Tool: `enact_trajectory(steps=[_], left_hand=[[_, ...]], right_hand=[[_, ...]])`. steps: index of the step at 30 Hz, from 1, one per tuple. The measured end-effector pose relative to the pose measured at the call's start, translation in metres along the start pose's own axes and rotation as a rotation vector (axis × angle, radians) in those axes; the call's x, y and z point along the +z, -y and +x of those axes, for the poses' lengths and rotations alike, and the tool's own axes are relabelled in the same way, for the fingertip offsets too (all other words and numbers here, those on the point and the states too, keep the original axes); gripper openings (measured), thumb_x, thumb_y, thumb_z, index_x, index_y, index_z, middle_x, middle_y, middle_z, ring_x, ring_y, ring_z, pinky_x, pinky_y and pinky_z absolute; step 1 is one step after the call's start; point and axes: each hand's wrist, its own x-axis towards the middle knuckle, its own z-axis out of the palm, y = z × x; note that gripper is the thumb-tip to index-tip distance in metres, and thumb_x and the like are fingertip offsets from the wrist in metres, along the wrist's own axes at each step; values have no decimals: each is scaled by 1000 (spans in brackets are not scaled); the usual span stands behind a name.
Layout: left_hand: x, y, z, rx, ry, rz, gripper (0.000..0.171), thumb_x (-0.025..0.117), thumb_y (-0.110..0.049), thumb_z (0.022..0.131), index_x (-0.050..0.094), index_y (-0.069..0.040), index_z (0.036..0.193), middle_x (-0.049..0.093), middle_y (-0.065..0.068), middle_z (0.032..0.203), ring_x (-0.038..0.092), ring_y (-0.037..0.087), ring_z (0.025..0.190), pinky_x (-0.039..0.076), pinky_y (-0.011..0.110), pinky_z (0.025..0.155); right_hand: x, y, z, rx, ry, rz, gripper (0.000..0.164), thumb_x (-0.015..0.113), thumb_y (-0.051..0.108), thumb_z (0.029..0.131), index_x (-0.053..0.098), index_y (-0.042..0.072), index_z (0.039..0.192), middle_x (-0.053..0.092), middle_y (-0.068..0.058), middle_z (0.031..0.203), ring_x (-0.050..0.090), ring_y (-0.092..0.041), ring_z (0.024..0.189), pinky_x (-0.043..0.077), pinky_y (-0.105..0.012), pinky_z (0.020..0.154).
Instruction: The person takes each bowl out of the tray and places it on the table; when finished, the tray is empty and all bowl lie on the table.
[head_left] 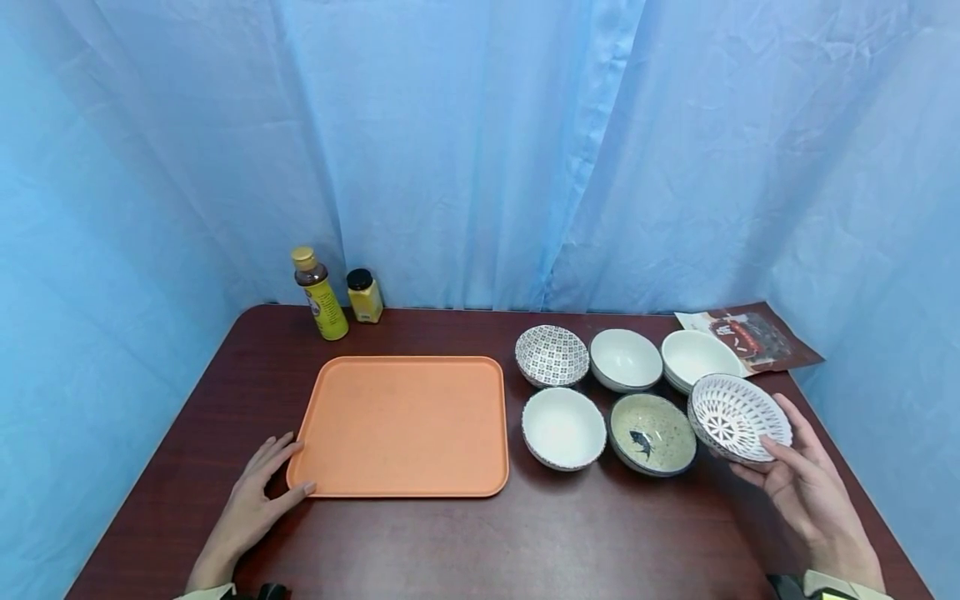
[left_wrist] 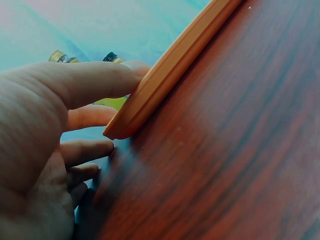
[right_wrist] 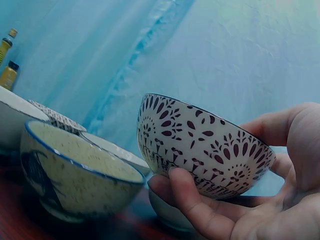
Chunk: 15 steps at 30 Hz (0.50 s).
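My right hand (head_left: 795,471) grips a white bowl with a dark petal pattern (head_left: 737,418) at the table's right side, thumb on its near rim, fingers under it; it tilts toward me. In the right wrist view the bowl (right_wrist: 200,145) is lifted off the table, next to a fish-painted bowl (right_wrist: 75,175). My left hand (head_left: 258,492) lies flat on the table with straight fingers, its thumb (left_wrist: 100,82) touching the near left corner of an empty orange tray (head_left: 405,425).
Several more bowls stand right of the tray: a patterned one (head_left: 551,356), two white ones (head_left: 625,359) behind, a white one (head_left: 563,427) and the fish bowl (head_left: 652,433) in front. Two yellow bottles (head_left: 320,296) stand at the back left. A brochure (head_left: 750,337) lies back right.
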Motion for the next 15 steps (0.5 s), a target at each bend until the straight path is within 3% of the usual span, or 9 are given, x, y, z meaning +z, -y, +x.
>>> enact_trajectory(steps=[15], left_hand=[[1,2,0,-2,2,1,70,76,-35,87,50,-4,145,33,27,159,17,52,149,23,77,104]], right_hand=[[-30,5,-23,1,-78,39,65,14,-8,104,36,29,153,57,-5,137,70,-41,108,58,-53,82]])
